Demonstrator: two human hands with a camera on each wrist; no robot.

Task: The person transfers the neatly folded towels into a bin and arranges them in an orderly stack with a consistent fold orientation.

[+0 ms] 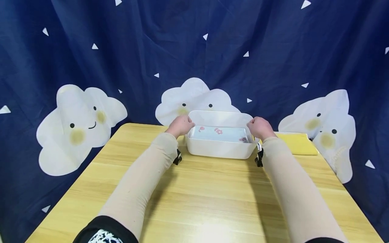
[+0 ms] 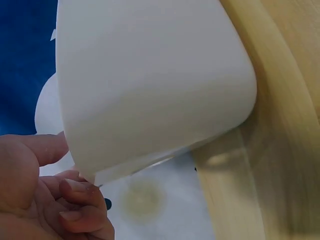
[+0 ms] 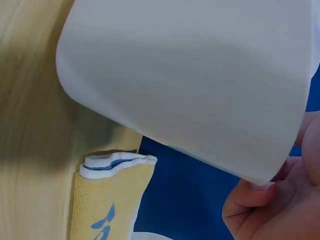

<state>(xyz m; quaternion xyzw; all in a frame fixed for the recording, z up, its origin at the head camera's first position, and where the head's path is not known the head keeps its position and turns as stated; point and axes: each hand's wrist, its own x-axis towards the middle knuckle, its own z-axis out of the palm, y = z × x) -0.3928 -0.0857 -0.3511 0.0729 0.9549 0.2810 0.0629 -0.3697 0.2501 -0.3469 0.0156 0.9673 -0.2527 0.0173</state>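
Note:
A white plastic storage bin (image 1: 218, 151) with rounded corners is at the far side of the table. Flat inside it lies a pale blue piece with pink flowers (image 1: 223, 135), its kind unclear. My left hand (image 1: 181, 125) pinches the bin's rim at the left end; in the left wrist view, thumb and fingers (image 2: 82, 197) meet at that edge. At the opposite end my right hand (image 1: 260, 127) grips the rim, fingers (image 3: 255, 194) curled at its corner in the right wrist view.
Just right of the bin, a folded yellow towel (image 1: 296, 144) with a blue leaf print and white edges lies near the table's far edge. The wooden table (image 1: 212, 195) stretches toward me. Behind it hangs a dark blue curtain (image 1: 182, 40) with white clouds.

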